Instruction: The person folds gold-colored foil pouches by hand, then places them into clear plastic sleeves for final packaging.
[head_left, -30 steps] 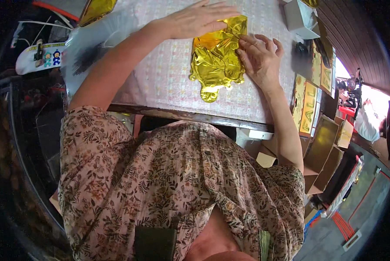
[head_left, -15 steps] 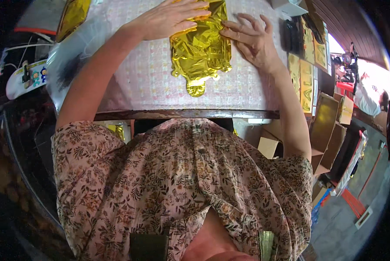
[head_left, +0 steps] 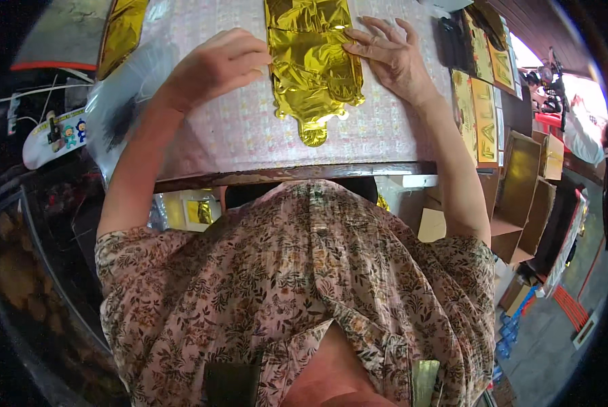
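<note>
Left hand point(head_left: 219, 64), head view: half curled, fingertips at the long side of a long, crinkled sheet of shiny gold foil point(head_left: 307, 57). Cannot tell whether it pinches the foil or only meets it. Right hand point(head_left: 393, 57): fingers spread and loosely bent, tips at the foil's opposite side; no grip seen.

Foil lies flat on the desk point(head_left: 229, 139), whose pale, pink-checked covering runs to a dark near edge. Scalloped end and rounded tab point toward that edge, well short of it; far end passes out of the picture. Crumpled clear plastic point(head_left: 124, 102) toward the desk's left edge.

Handling, my judgement: very light, limp, slick on the surface. Creases readily, likely keeps the marks; a sharp tug might tear it at the scallops. Best hold: long sides, flat fingers opposite each other, light pressure. Tab gives a handy pinch but looks narrow, so weak for pulling. A single-sided push would probably skid it across the covering.
</note>
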Tool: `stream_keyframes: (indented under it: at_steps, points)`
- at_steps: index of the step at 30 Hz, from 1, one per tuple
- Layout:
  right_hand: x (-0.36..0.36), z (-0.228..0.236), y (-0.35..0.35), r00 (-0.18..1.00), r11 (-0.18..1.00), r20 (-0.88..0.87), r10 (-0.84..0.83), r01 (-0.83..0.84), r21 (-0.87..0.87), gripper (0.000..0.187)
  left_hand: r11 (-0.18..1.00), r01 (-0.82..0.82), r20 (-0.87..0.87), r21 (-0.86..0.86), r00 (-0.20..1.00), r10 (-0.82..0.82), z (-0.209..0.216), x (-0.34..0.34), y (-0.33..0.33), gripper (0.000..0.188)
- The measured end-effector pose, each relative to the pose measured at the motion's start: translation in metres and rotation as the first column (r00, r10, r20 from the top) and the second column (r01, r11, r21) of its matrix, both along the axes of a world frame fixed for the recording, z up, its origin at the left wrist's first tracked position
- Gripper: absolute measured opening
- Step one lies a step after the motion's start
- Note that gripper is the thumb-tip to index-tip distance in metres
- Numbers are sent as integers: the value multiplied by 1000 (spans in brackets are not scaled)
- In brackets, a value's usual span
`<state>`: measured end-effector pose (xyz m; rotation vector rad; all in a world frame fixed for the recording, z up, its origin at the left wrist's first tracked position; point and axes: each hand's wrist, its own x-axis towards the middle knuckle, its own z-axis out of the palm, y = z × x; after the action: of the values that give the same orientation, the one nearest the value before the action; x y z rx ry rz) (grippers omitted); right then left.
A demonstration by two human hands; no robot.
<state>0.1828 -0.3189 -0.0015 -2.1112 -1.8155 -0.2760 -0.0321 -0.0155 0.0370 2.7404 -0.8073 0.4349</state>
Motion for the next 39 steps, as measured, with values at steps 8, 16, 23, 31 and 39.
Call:
stream_keyframes:
  at_steps: [8,16,23,31,39]
  points:
    - [-10,6,5,993,1000,-119,-25,26,4,45,1000,17,59,14,998,-17,-22,10,-14,35]
    - [-14,5,0,973,997,-226,-35,19,-75,47,915,-163,-136,-370,983,121,-33,-5,-10,36]
    - [-24,12,1,952,997,-305,-17,-6,-72,48,855,-319,-303,-410,931,202,-42,-8,0,21]
    - [-33,7,8,981,998,-182,-62,58,-25,34,884,-195,-219,-426,970,108,-29,-6,-12,30]
    - [-35,9,11,968,996,-239,-82,90,21,34,928,-260,-34,-268,965,260,-27,5,-29,32]
